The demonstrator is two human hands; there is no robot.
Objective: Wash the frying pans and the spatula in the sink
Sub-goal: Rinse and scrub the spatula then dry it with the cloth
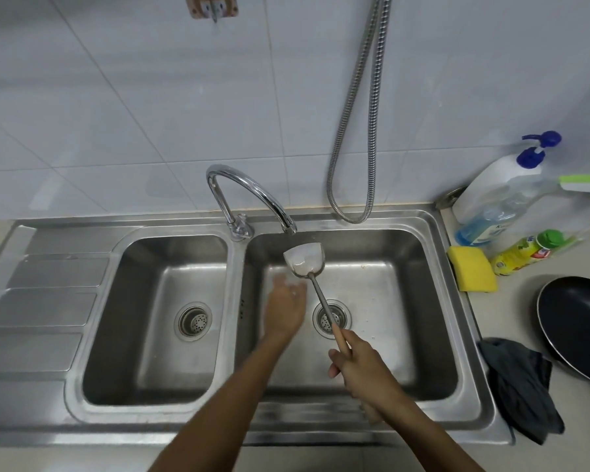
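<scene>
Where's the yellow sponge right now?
In the head view, the sponge lies on the right counter, between the sink and the green-capped bottle.

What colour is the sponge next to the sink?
Yellow. The sponge shows in the head view, right of the sink.

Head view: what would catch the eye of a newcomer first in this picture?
The right hand holds the spatula by its handle, blade just below the tap, over the right basin. The left hand, blurred, is open beside the blade. A black frying pan waits on the counter at the right.
</scene>
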